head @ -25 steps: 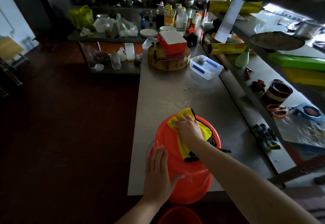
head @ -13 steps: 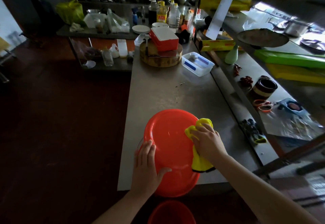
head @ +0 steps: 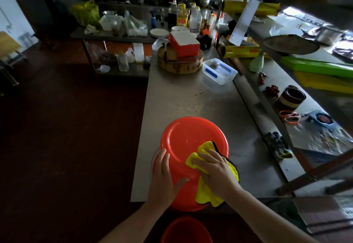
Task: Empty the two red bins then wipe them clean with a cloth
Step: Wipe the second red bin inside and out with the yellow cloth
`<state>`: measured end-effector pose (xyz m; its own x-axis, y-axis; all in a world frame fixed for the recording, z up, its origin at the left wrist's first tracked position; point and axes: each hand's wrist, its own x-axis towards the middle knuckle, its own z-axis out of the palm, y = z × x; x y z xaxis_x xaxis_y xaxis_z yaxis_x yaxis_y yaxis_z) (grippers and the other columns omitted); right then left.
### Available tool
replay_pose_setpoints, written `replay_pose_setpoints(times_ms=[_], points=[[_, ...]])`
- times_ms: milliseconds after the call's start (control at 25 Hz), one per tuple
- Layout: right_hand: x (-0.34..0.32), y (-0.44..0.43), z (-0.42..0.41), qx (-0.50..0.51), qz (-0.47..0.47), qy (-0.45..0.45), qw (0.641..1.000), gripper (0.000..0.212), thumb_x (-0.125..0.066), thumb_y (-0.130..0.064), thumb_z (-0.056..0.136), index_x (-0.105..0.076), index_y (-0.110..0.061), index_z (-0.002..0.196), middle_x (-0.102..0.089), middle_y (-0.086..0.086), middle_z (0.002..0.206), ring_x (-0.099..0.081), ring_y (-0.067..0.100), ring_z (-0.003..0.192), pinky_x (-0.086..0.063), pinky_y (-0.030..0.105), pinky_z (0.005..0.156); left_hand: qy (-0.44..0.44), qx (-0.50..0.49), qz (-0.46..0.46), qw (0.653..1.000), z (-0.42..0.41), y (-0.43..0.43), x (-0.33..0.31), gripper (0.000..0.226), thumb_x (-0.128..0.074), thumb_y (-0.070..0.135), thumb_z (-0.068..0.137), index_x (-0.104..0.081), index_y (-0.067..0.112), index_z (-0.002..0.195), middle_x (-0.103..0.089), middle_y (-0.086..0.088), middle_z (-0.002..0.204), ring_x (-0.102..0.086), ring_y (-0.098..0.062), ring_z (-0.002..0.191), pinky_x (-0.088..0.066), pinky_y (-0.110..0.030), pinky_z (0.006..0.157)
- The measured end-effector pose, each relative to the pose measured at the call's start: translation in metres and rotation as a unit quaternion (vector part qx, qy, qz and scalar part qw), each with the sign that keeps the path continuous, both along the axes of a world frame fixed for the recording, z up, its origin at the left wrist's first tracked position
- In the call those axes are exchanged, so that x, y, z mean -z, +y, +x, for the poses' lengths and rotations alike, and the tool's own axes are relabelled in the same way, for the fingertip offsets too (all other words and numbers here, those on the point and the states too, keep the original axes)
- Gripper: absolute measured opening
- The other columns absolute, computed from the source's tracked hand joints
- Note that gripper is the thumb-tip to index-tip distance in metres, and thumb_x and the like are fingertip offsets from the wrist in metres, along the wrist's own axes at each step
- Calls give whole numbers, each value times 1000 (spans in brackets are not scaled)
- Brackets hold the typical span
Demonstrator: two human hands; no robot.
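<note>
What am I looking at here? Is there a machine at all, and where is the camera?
There is no machine. These are a person's two bare hands, filmed by a wide-angle camera worn on the head, which looks forward and down. On the steel counter a red bin lies upside down. The left hand rests flat on its side, apparently to steady it. The right hand presses a yellow cloth onto its upturned bottom. A second red bin shows at the bottom edge of the picture, below the counter. Further back stand a clear plastic container and a round wooden chopping block with a red box on it.
</note>
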<state>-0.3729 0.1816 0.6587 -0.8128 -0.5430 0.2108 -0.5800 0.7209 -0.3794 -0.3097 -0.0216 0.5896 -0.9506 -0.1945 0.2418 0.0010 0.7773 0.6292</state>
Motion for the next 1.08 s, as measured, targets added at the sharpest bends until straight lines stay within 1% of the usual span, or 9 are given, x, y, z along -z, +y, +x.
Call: replay_pose_setpoints(times_ms=[120, 280, 400, 480, 640, 720, 840, 1000, 1080], points=[[-5, -15, -12, -8, -11, -12, 1000, 37, -72, -22, 92, -70, -34, 127, -62, -6, 138, -48, 31, 137, -43, 56, 105, 3, 0, -16, 1000, 1, 0, -1, 100, -52, 78, 85, -19, 14, 154, -11, -4, 164, -16, -19, 152, -41, -47, 112], [-18, -54, -36, -36, -13, 23, 999, 39, -72, -17, 91, -69, -31, 128, -61, -4, 139, -48, 33, 137, -42, 55, 103, 11, -4, -50, 999, 4, 3, -3, 93, -48, 73, 90, -20, 14, 156, -12, -4, 165, -10, -19, 153, -34, -47, 116], [-18, -88, -55, -89, 49, 20, 995, 39, -66, -18, 94, -67, -32, 131, -57, -4, 143, -43, 33, 140, -40, 54, 102, 30, -1, -80, 996, 4, 3, -3, 90, -48, 69, 91, -23, 10, 155, -22, -9, 162, -17, -24, 152, -36, -50, 114], [-13, -108, -66, -111, 110, 1, 988, 42, -59, -17, 96, -64, -34, 134, -51, -5, 149, -35, 31, 145, -35, 51, 106, 17, -7, -99, 995, 3, -1, -4, 96, -52, 73, 87, -21, 13, 156, -25, -9, 161, -16, -24, 152, -30, -50, 117], [-12, -127, -92, -118, 176, 4, 977, 36, -48, -28, 104, -61, -40, 136, -45, -12, 152, -25, 23, 149, -27, 41, 107, 30, -11, -115, 993, 0, -7, 0, 99, -50, 83, 81, -35, 14, 150, -32, -6, 159, -20, -25, 151, -20, -49, 120], [-17, -132, -105, -106, 197, -2, 975, 37, -45, -28, 105, -59, -42, 136, -43, -14, 153, -25, 20, 148, -25, 38, 107, 33, -11, -118, 992, 0, -8, 4, 96, -50, 84, 81, -39, 16, 149, -35, -4, 157, -23, -26, 150, -19, -50, 120], [-26, -138, -128, -66, 213, -15, 975, 40, -45, -24, 103, -58, -41, 137, -45, -12, 150, -31, 21, 143, -28, 38, 106, 25, -16, -133, 991, -1, -8, 7, 94, -48, 84, 81, -46, 15, 144, -41, -4, 151, -29, -26, 147, -19, -51, 120], [-38, -132, -160, 0, 207, -57, 977, 43, -46, -20, 101, -59, -41, 137, -52, -7, 142, -40, 25, 134, -34, 42, 108, 38, -22, -148, 988, -3, -9, 11, 90, -49, 84, 81, -49, 15, 139, -43, -6, 148, -33, -28, 144, -10, -50, 122], [-41, -117, -175, 37, 204, -78, 975, 43, -45, -20, 102, -58, -40, 138, -54, -4, 140, -44, 29, 133, -35, 45, 108, 38, -23, -150, 988, -4, -9, 12, 90, -49, 84, 81, -49, 15, 139, -42, -6, 149, -34, -29, 143, -13, -53, 121]])
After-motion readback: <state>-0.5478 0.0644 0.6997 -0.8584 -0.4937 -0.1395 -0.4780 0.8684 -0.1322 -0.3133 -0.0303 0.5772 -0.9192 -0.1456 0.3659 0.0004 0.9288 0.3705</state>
